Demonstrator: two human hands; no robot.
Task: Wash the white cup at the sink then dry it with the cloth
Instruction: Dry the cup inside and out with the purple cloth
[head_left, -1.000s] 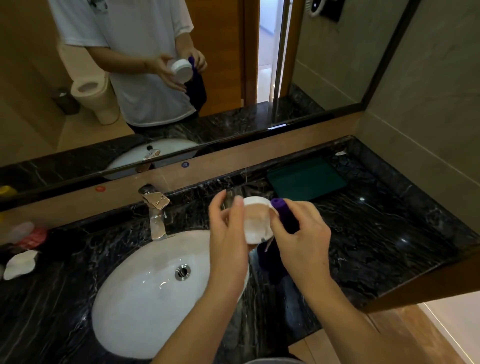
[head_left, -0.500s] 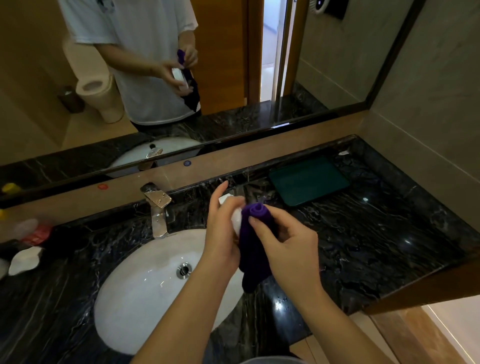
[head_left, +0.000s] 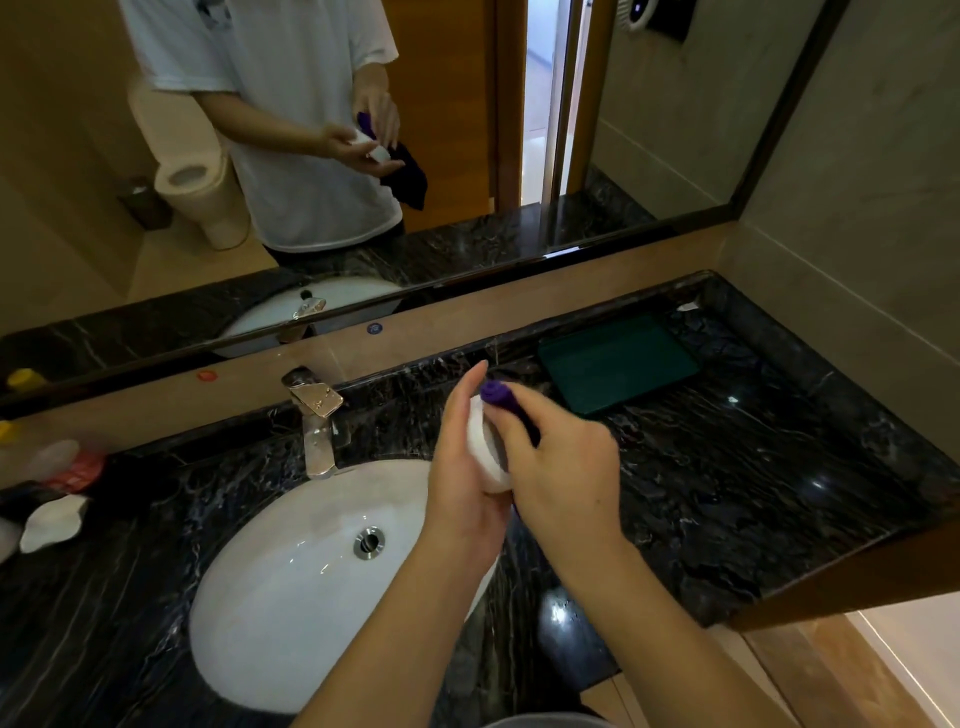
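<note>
Since half a second back the purple cloth (head_left: 497, 396) is mostly hidden behind the right hand (head_left: 563, 467), and more of the white cup (head_left: 484, 451) shows. Left hand (head_left: 460, 483) grips the cup on its side, fingers straight up, over the sink's (head_left: 291, 587) right rim. Right hand clenches the cloth against the cup. Behind: faucet (head_left: 315, 422), green mat (head_left: 613, 361), mirror (head_left: 649, 119).

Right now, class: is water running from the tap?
No: the tap shows no stream, and the sink below it lies still.
</note>
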